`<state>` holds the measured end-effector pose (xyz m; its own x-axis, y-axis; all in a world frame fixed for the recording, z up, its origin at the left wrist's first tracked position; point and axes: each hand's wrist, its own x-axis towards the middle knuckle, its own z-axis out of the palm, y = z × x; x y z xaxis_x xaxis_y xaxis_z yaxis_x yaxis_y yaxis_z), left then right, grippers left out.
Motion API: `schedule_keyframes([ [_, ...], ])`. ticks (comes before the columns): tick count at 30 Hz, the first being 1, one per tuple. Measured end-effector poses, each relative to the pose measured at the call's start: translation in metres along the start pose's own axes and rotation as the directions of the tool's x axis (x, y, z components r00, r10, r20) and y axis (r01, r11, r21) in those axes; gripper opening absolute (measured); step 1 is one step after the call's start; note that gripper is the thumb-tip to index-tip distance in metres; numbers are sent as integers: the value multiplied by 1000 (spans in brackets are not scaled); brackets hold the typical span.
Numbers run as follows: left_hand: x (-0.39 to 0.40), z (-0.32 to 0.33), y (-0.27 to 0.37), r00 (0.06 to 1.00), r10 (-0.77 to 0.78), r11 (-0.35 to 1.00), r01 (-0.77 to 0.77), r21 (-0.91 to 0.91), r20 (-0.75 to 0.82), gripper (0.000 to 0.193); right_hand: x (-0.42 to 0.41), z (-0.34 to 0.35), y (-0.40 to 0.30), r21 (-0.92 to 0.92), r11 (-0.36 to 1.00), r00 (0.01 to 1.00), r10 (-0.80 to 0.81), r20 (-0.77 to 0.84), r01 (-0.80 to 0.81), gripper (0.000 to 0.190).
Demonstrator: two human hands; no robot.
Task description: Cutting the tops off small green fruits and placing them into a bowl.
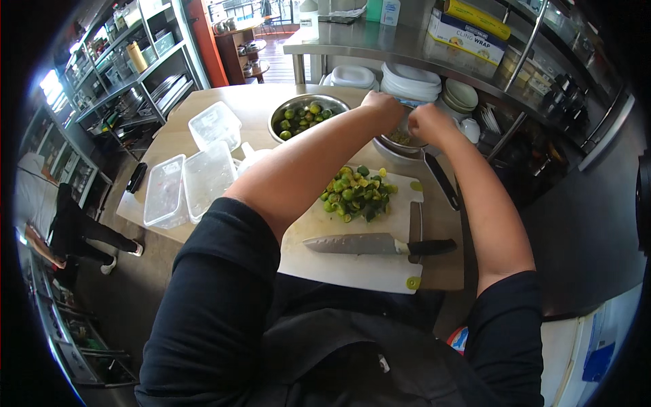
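My left hand [385, 107] and my right hand [430, 122] are close together over a metal strainer [400, 137], fingers curled; whatever they may hold is hidden. The strainer rests on a bowl [397, 153], has pulp or seeds in it, and its black handle [441, 180] points toward me. Nearer to me, a pile of small green citrus pieces [358, 193], many cut open, sits on a white cutting board [351, 267] with green corners. A kitchen knife [356, 244] lies across the board, black handle to the right. Behind my left forearm, a steel bowl [274, 120] contains small green citrus fruits [305, 116].
Clear plastic containers [209, 170] and a partly hidden white object [249, 156] occupy the table's left side. A black object [136, 177] lies at its left edge. Beyond, a steel shelf [356, 40] carries a cling wrap box [465, 38] above stacked plates [411, 81]. A person [46, 203] stands at left.
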<state>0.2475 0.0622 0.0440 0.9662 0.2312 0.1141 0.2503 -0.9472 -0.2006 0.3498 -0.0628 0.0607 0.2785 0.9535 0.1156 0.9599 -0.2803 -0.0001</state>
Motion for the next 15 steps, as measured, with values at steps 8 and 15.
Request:
schedule_keyframes([
  [8, -33, -17, -11, 945, -254, 816, 96, -570, -204, 24, -14, -5, -3, 204, 975, 980, -46, -196, 86, 17],
  [15, -179, -4, -33, 938, -286, 885, 179, -430, -196, 18, -82, -8, -83, 448, 870, 978, -192, -76, 206, 22],
])
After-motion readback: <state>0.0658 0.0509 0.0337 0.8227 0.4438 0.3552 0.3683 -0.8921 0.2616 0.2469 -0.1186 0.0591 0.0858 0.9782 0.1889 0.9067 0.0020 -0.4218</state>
